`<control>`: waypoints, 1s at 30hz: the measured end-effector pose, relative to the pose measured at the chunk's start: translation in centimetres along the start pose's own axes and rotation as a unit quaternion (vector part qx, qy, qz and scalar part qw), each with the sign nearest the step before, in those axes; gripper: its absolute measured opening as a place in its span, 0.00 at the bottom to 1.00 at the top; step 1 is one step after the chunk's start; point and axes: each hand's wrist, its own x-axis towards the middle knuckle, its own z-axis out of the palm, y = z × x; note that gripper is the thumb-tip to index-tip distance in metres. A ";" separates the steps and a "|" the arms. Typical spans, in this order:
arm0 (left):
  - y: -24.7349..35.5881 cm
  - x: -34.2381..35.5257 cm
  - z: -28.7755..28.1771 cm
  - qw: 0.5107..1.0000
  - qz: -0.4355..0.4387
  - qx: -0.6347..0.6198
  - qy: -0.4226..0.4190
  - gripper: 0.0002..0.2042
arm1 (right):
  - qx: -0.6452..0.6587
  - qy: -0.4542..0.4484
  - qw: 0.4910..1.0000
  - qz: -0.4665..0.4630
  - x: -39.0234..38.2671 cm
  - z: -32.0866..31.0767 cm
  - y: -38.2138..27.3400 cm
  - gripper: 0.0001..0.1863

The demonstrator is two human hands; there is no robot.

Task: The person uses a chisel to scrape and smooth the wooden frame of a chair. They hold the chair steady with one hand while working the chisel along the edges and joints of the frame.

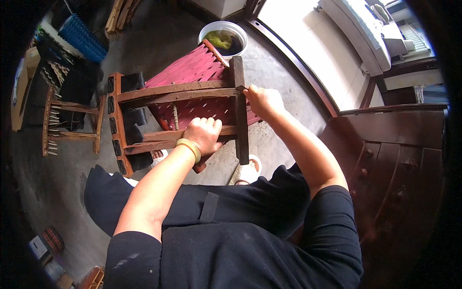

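Steady wooden frame (178,90) over pink woven panel (190,67) with left hand (204,135) clenched round lower rail (156,136), and work gently at dark crossbar (241,139) with curled right hand (265,103) (cannot tell exact grasp).

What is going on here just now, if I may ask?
A person in dark clothes has a brown wooden frame before them. Their left hand curls over a lower rail, while the right hand is at the dark crossbar; I cannot tell whether it pinches anything. Black strips loop around the opposite end bar, and a pink woven panel shows beneath.
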 end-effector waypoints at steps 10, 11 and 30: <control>-0.1 -0.1 0.2 0.999 0.009 0.012 0.030 0.24 | 0.078 0.004 0.997 0.025 -0.8 0.6 0.0 0.18; 0.0 -0.1 0.1 1.000 0.005 0.013 0.025 0.24 | 0.082 0.003 0.996 0.038 -0.9 0.7 0.1 0.19; 0.0 0.0 0.4 0.998 0.018 0.026 0.053 0.25 | 0.091 -0.024 0.995 0.020 -5.6 1.4 -0.2 0.15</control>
